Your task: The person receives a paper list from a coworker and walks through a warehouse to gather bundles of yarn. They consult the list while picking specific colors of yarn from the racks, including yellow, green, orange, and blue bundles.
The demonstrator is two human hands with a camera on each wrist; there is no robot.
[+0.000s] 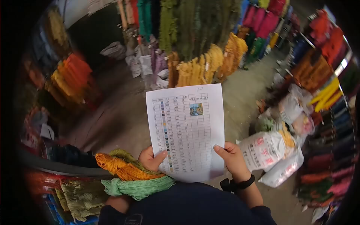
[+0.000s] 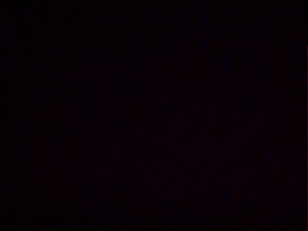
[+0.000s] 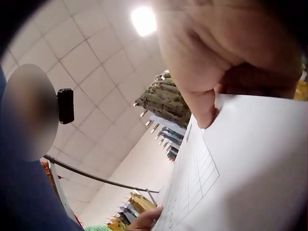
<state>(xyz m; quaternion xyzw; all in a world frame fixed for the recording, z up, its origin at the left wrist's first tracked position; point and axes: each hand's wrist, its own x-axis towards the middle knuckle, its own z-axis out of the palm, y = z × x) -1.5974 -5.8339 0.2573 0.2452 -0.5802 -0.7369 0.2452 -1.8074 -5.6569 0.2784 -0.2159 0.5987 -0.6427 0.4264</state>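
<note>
In the head view a printed sheet of paper [image 1: 187, 131] is held up in front of the body. It bears a table of numbers, a column of colour swatches and a small picture. My left hand [image 1: 151, 159] pinches its lower left edge, thumb on the front. On the other side my right hand [image 1: 230, 157] grips the right edge, thumb also on the printed face. An orange yarn skein [image 1: 122, 167], a mint green skein [image 1: 140, 187] and an olive skein [image 1: 125, 154] lie draped across the left forearm. The left wrist view is black.
Yellow skeins [image 1: 200, 69] and dark olive skeins [image 1: 206, 26] hang straight ahead. Filled white sacks [image 1: 264, 150] stand on the floor at right, beside racks of coloured yarn. Orange skeins [image 1: 73, 73] hang at left, and bundled olive yarn [image 1: 82, 198] sits at lower left.
</note>
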